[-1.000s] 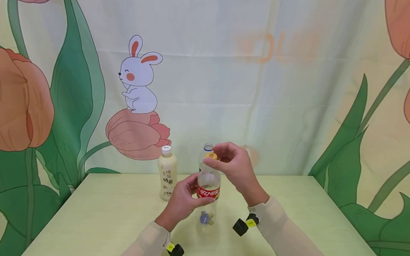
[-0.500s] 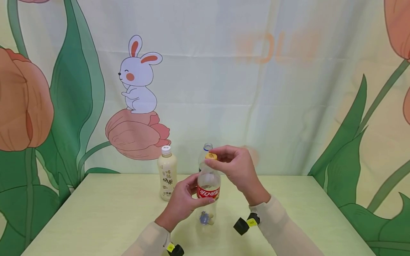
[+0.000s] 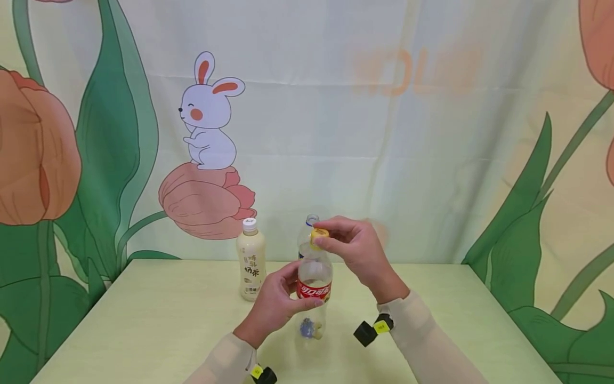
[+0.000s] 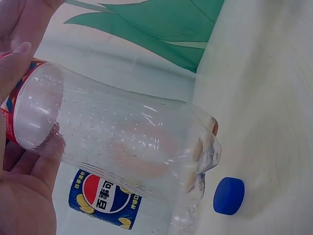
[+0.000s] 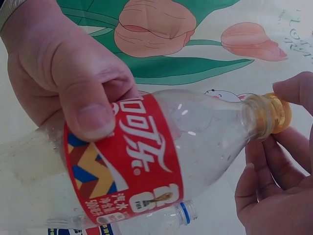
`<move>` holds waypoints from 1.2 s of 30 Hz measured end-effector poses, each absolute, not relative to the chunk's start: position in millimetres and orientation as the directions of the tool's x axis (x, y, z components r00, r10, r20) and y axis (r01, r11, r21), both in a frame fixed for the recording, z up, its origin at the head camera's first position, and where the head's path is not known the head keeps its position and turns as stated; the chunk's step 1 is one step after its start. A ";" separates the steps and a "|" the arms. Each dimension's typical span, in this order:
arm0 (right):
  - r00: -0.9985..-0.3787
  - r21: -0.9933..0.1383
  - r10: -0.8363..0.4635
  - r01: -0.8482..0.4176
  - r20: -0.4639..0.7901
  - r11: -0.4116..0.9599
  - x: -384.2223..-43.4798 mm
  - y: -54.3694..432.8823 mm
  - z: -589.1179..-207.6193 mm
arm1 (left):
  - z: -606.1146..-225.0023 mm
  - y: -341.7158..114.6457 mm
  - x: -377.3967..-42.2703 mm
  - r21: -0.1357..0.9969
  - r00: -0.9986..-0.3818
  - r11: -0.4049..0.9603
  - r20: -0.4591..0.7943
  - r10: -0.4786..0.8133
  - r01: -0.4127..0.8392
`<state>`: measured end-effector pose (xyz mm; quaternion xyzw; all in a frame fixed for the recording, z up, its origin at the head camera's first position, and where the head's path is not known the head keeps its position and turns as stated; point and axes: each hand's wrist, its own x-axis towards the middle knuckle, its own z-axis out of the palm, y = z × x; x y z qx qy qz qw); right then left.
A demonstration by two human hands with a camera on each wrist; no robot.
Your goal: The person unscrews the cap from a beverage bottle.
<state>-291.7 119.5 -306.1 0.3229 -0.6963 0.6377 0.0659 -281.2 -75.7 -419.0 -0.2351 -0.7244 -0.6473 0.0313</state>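
A clear plastic cola bottle [image 3: 316, 269] with a red label stands in front of me. My left hand [image 3: 274, 304] grips it round the label, thumb across the front in the right wrist view. At its mouth sits a yellow bottle cap [image 5: 281, 113]. My right hand [image 3: 357, 248] pinches this cap between thumb and fingers. A blue bottle cap [image 4: 229, 196] lies on the table beside the bottle's base; the head view shows it through the clear plastic.
Right behind the cola bottle stands an uncapped clear bottle with a blue Pepsi label [image 4: 105, 198], mostly hidden in the head view. A cream-coloured milk tea bottle [image 3: 251, 261] with a white cap is to the left on the pale table [image 3: 158, 320]. A printed curtain [image 3: 307, 133] hangs behind.
My right hand and the yellow cap have shifted slightly right, and more of the cap's side shows. My left hand keeps its grip on the cola bottle, which has moved a touch right.
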 end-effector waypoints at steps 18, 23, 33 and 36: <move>-0.849 -0.838 -0.214 -0.519 0.483 0.169 -278.3 153.6 -309.7 | -421.9 -43.2 -295.8 0.921 -0.910 0.096 0.348 0.226 0.377; -0.842 -0.835 -0.260 -0.523 0.473 0.172 -273.2 166.0 -321.7 | -418.3 -29.2 -303.4 0.916 -0.914 0.136 0.343 0.217 0.376; -0.831 -0.822 -0.335 -0.526 0.443 0.218 -271.5 187.8 -360.7 | -421.3 -4.0 -321.7 0.900 -0.902 0.164 0.360 0.239 0.404; -0.834 -0.824 -0.356 -0.516 0.421 0.235 -274.1 192.5 -377.0 | -421.2 2.6 -325.4 0.888 -0.900 0.198 0.369 0.234 0.415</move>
